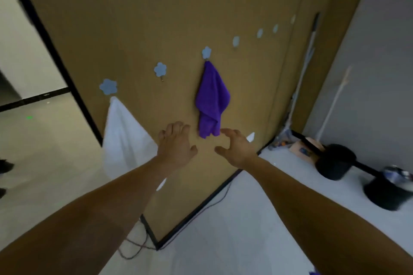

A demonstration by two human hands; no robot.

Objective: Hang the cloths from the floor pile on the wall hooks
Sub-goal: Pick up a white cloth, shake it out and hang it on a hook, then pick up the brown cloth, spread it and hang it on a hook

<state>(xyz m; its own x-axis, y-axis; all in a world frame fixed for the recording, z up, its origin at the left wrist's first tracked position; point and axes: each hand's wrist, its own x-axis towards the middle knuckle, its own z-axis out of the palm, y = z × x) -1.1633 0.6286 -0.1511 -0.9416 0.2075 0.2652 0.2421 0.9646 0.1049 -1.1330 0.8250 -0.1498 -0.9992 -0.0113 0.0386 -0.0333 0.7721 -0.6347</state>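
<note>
A purple cloth [211,100] hangs from a blue flower-shaped hook [206,52] on the brown wall. A white cloth [125,138] hangs from the leftmost flower hook [108,86]. Between them a flower hook [160,69] holds nothing, and several more bare hooks [236,41] run up to the right. My left hand [176,143] is below and left of the purple cloth, fingers loosely curled, holding nothing. My right hand [237,147] is just below the purple cloth's bottom edge, fingers spread, empty. The floor pile is out of sight, apart from a purple scrap [312,273] at the bottom edge.
A mop handle [306,60] leans in the wall corner at right. Two black buckets [337,161] [388,190] stand on the pale floor at right, beside a small box [306,149]. A cable [134,245] trails on the floor by the wall's near corner.
</note>
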